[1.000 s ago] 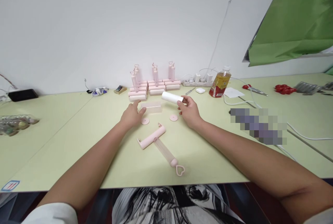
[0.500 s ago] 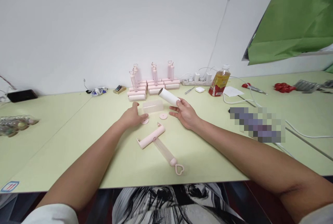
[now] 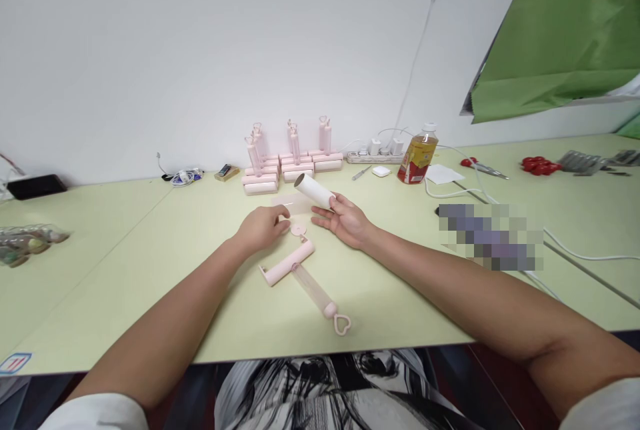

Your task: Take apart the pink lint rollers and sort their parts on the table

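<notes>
My right hand (image 3: 347,222) grips the lower right end of a white lint roller refill (image 3: 316,191), a tilted tube whose open end points up and left. Its other fingers stretch toward the left. My left hand (image 3: 265,227) is just above the table, fingers curled; what lies under them is hidden. A pale pink disc (image 3: 299,230) lies by its fingertips. Behind the hands is a clear plastic cover (image 3: 293,203), partly hidden. Nearer me rests a pink lint roller frame (image 3: 289,263) with a clear handle (image 3: 314,289) ending in a heart-shaped loop (image 3: 343,325).
Several pink lint rollers (image 3: 295,165) stand in rows by the wall. Right of them are a power strip (image 3: 376,157), a drink bottle (image 3: 417,155), white cables (image 3: 480,190) and red-handled pliers (image 3: 483,167). A black phone (image 3: 37,186) lies far left.
My left hand has moved right and its fingers have curled. My right hand has shifted slightly left with the refill. Two discs showed apart before; now one shows clearly between the hands.
</notes>
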`<state>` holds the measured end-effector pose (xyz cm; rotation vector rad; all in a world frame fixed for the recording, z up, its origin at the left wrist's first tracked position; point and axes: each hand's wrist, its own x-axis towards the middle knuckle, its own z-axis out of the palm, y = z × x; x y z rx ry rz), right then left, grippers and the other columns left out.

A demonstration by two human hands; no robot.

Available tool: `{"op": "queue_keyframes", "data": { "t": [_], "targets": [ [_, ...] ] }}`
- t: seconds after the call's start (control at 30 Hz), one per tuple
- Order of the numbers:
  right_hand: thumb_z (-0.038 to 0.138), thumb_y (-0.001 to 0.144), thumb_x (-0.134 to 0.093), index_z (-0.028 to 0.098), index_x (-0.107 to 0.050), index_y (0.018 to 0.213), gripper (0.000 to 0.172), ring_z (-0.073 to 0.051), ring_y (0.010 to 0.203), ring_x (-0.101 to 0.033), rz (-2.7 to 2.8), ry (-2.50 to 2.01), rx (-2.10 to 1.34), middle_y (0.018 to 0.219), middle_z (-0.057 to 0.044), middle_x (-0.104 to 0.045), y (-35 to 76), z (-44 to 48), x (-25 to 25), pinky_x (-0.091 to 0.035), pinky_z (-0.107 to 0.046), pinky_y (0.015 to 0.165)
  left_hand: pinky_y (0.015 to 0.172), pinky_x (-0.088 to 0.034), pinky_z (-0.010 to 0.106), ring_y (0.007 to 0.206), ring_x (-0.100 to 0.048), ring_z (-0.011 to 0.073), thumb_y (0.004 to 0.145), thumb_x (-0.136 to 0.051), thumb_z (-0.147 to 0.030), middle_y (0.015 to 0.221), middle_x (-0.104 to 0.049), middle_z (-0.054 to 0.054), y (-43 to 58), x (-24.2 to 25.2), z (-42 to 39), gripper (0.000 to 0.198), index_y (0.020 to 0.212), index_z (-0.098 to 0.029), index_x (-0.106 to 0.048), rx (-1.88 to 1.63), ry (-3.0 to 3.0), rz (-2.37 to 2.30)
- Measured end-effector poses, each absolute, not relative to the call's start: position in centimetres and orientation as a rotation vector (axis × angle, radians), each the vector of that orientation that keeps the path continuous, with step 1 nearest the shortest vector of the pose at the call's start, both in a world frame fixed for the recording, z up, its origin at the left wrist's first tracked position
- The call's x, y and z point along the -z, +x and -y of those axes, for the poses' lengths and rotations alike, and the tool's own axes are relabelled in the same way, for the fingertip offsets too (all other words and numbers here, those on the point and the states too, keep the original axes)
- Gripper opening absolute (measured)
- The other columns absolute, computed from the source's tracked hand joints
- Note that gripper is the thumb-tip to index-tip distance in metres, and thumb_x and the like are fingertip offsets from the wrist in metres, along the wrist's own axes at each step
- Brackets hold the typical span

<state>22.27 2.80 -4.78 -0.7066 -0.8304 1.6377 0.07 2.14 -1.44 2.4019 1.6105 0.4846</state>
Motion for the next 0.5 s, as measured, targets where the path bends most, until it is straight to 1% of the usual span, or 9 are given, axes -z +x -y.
{"op": "queue_keyframes", "data": {
  "t": [0.07, 0.13, 0.2, 0.27, 0.37, 0.5],
  "targets": [
    [0.029, 0.086, -0.063, 0.027, -0.047, 0.095, 0.019, -0.019, 0.097, -0.065, 0.844, -0.73, -1.614, 0.11, -0.002, -0.059, 22.3, -2.9, 4.9, -0.057, -0.041, 0.083, 0.058, -0.036, 0.029, 0.068, -0.062, 0.0212, 0.086, -0.054, -0.041, 0.079, -0.071, 0.002, 0.4, 1.7, -2.1, 0.028, 0.106, -0.028, -0.069, -0.422, 2.486, -1.441],
    [0.03, 0.086, -0.063, 0.027, -0.048, 0.096, 0.019, -0.018, 0.093, -0.065, 0.859, -0.746, -1.597, 0.108, -0.002, -0.06, 22.2, -3.0, 5.1, -0.058, -0.039, 0.079, 0.059, -0.038, 0.029, 0.072, -0.064, 0.0218, 0.086, -0.055, -0.044, 0.084, -0.072, 0.002, 0.6, 2.1, -2.2, 0.031, 0.109, -0.03, -0.07, -0.364, 2.526, -1.369],
    [0.031, 0.085, -0.064, 0.027, -0.05, 0.098, 0.02, -0.017, 0.091, -0.065, 0.872, -0.75, -1.56, 0.107, -0.002, -0.06, 22.2, -3.1, 5.2, -0.057, -0.037, 0.078, 0.062, -0.039, 0.029, 0.079, -0.065, 0.0223, 0.087, -0.054, -0.045, 0.09, -0.073, 0.002, 0.8, 2.5, -2.6, 0.032, 0.11, -0.031, -0.071, -0.358, 2.552, -1.36],
    [0.031, 0.086, -0.064, 0.027, -0.051, 0.099, 0.019, -0.017, 0.093, -0.065, 0.871, -0.755, -1.505, 0.108, -0.001, -0.06, 22.2, -3.4, 5.3, -0.055, -0.037, 0.081, 0.066, -0.042, 0.029, 0.086, -0.065, 0.0224, 0.09, -0.049, -0.047, 0.097, -0.073, 0.002, 0.9, 2.8, -3.0, 0.034, 0.111, -0.031, -0.071, -0.388, 2.571, -1.368],
    [0.032, 0.087, -0.063, 0.026, -0.051, 0.095, 0.016, -0.016, 0.1, -0.064, 0.809, -0.794, -1.455, 0.111, -0.001, -0.06, 22.5, -4.0, 5.3, -0.051, -0.037, 0.088, 0.073, -0.044, 0.03, 0.092, -0.065, 0.0218, 0.093, -0.044, -0.047, 0.105, -0.072, 0.002, 0.9, 3.1, -3.4, 0.038, 0.113, -0.03, -0.07, -0.418, 2.591, -1.399],
    [0.033, 0.089, -0.062, 0.025, -0.047, 0.088, 0.016, -0.014, 0.103, -0.064, 0.784, -0.8, -1.542, 0.109, -0.001, -0.063, 22.8, -4.7, 5.2, -0.045, -0.037, 0.098, 0.076, -0.045, 0.031, 0.091, -0.064, 0.0218, 0.093, -0.044, -0.045, 0.105, -0.071, 0.004, 1.0, 3.5, -3.7, 0.037, 0.113, -0.028, -0.07, -0.45, 2.609, -1.435]
  ]
}}
